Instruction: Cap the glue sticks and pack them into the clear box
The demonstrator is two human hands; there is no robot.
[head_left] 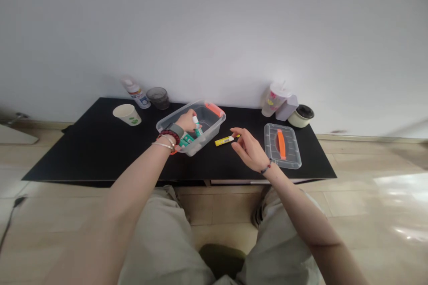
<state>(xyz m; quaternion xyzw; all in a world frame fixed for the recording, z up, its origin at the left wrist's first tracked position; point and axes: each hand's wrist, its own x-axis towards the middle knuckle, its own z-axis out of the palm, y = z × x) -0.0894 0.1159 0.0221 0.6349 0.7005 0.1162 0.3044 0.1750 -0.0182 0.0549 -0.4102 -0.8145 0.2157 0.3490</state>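
Observation:
My left hand (pixel 187 121) is inside a clear plastic box (pixel 214 136), its fingers closed around a green tube with a white cap (pixel 198 128) that looks like a glue stick. More green tubes (pixel 186 139) lie in the box below my wrist, partly hidden by it. On the black table, right of the box, lies a yellow and white tube (pixel 224 141). Over this tube's right end is my right hand (pixel 249 149), thumb and fingers apart and curved, holding nothing; whether a fingertip touches the tube I cannot tell.
A clear lid with an orange handle (pixel 281 144) lies at the right of the black table (pixel 133 156). Behind it stand a lidded cup with straw (pixel 274 98), a pale box (pixel 287 107) and a cream pot (pixel 301 116). At left are a paper cup (pixel 127 115), spray can (pixel 136 93) and dark glass (pixel 158 98).

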